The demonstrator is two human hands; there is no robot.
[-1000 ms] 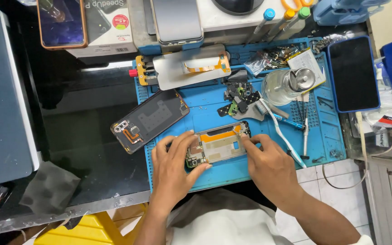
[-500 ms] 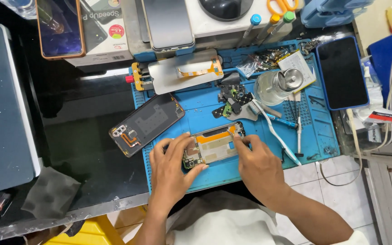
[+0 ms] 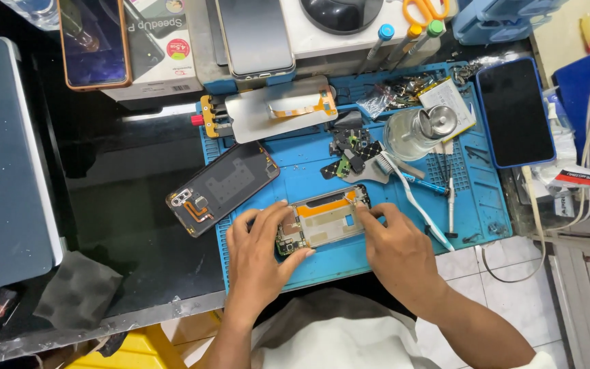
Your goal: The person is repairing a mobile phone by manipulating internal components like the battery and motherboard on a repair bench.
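I see the opened phone body [image 3: 322, 220] lying flat on the blue work mat [image 3: 390, 253], near its front edge, with its long axis running left to right and tipped slightly up toward the right. Its circuit-board end points to my left, its far end to my right. My left hand [image 3: 257, 256] clamps that board end, thumb on the near edge and fingers curled over the far edge. My right hand [image 3: 397, 249] sits at the opposite end, fingertips pressing the upper right corner; I cannot tell whether they pinch anything small there. So each hand is at its own end of the long axis, and the right one is nearer the corner being worked.

Further out, a dark back cover [image 3: 223, 188] lies just left of the mat's edge, a white toothbrush [image 3: 414, 198] lies to the right, and a glass jar [image 3: 414, 133] stands beyond.
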